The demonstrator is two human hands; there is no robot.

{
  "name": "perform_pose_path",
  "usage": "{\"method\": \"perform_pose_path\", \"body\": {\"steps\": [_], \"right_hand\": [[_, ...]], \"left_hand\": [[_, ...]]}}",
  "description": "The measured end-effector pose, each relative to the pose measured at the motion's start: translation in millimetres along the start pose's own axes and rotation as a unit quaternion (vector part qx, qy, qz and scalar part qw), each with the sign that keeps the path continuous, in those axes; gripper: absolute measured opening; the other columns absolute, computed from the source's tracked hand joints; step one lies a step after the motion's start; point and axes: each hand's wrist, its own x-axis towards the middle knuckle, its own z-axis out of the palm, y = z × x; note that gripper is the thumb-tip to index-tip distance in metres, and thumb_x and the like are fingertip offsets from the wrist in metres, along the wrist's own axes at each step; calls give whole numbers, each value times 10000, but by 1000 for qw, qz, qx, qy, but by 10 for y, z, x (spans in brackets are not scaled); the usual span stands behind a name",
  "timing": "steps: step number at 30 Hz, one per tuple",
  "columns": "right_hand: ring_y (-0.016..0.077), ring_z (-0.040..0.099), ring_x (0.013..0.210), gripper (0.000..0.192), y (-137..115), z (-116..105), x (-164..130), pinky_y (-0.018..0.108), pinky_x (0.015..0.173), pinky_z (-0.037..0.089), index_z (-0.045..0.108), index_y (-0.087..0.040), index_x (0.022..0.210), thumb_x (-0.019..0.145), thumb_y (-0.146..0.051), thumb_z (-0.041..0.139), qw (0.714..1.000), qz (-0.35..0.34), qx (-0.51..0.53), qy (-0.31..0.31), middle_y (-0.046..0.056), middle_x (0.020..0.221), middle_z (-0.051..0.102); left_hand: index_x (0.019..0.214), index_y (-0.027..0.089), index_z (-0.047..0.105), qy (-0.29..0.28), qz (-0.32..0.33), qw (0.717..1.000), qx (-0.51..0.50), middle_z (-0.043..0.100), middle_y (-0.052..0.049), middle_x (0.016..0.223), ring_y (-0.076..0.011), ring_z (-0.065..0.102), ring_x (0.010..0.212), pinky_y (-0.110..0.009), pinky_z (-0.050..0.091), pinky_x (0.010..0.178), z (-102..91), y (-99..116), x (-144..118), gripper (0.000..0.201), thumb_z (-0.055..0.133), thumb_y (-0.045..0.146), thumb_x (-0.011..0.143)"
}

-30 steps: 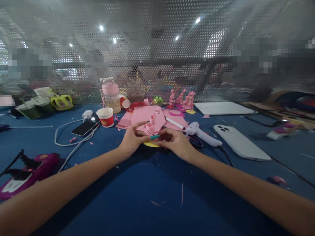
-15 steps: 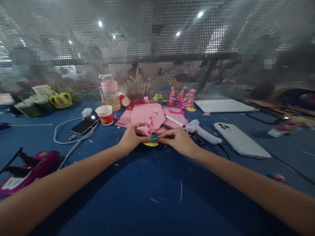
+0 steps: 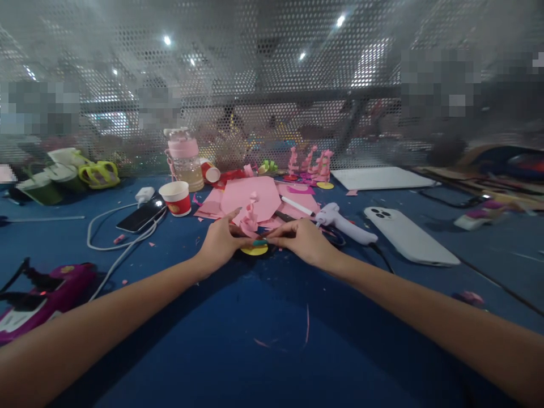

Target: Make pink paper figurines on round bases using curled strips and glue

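My left hand (image 3: pixel 221 241) and my right hand (image 3: pixel 304 241) meet at the middle of the blue table (image 3: pixel 263 340). Between their fingertips stands a small pink curled paper figure (image 3: pixel 249 218) on a yellow paper disc (image 3: pixel 255 250). Both hands pinch the base of the figure where it meets the disc. Behind it lie pink paper sheets (image 3: pixel 250 195) with a white pen (image 3: pixel 297 206) on them.
A lilac glue gun (image 3: pixel 344 224) and a white phone (image 3: pixel 408 235) lie to the right. A red paper cup (image 3: pixel 176 198), a dark phone (image 3: pixel 142 215) with white cable, and a pink bottle (image 3: pixel 185 161) stand left. Finished pink figures (image 3: pixel 310 164) stand at the mesh wall. A magenta device (image 3: pixel 42 294) sits near left.
Both hands stay pinched on the pink figure and its yellow disc. The camera has shifted a little, so everything sits slightly lower and to the left.
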Motion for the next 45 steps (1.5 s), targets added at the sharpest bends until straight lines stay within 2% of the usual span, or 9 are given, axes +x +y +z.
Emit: {"method": "perform_pose_path", "body": {"steps": [6,10,13,16,21,28,35,40,45], "right_hand": [[147,581,518,53,9,14,-13,303,537,467,696,-211,609,620,-176,658,1000,7,-6,15,28,644,689],[149,587,552,63,-3,19,-4,298,551,471,694,-182,682,638,-197,652,1000,28,-3,-5,42,662,680],[134,574,550,145,-14,24,4,279,525,464,677,-165,758,655,-263,648,999,35,13,-20,48,701,669],[124,555,562,197,-20,24,4,267,531,451,672,-159,788,678,-315,622,999,16,2,-33,50,721,658],[125,548,634,261,-23,13,-9,248,559,414,665,-148,879,687,-314,603,996,-5,-38,-76,46,770,650],[121,534,621,317,-17,24,-5,242,546,397,645,-125,855,657,-372,636,996,24,-56,-64,61,762,637],[117,541,668,332,-85,33,-23,232,559,404,645,-140,909,655,-354,642,996,-5,-48,-69,65,884,637],[112,531,622,301,-100,50,-23,235,551,398,651,-123,845,661,-361,635,997,5,-67,-41,55,787,644],[123,548,648,285,-88,69,-11,243,582,414,651,-124,823,656,-355,639,997,9,-66,-25,57,792,655]], "left_hand": [[1105,154,561,36,25,993,114,565,37,544,-140,494,526,-249,354,553,-18,-24,-5,706,779,196,435],[956,183,657,68,90,984,135,610,-41,767,-195,522,736,-283,375,679,-29,-56,27,556,787,201,416],[809,193,695,28,120,982,145,643,-60,874,-223,536,842,-300,375,753,-31,-40,37,341,740,134,477],[765,182,695,-26,101,981,162,679,-40,789,-196,572,736,-283,394,705,-33,-10,31,240,665,84,548],[833,141,674,-45,87,974,205,690,-36,799,-175,584,719,-262,407,678,-38,-5,31,252,621,100,590],[878,128,651,-67,111,974,184,682,-22,796,-151,583,721,-243,431,669,-34,-32,49,282,631,127,597],[1060,136,576,-55,114,979,160,675,-65,949,-163,608,816,-265,462,739,-23,-45,70,500,652,110,567],[1117,120,532,-48,85,982,161,677,-81,926,-174,618,799,-284,474,725,-17,-65,74,559,666,130,574],[1167,109,495,-19,70,973,218,653,-94,982,-197,603,846,-313,463,766,-13,-28,65,630,682,156,567]]}}
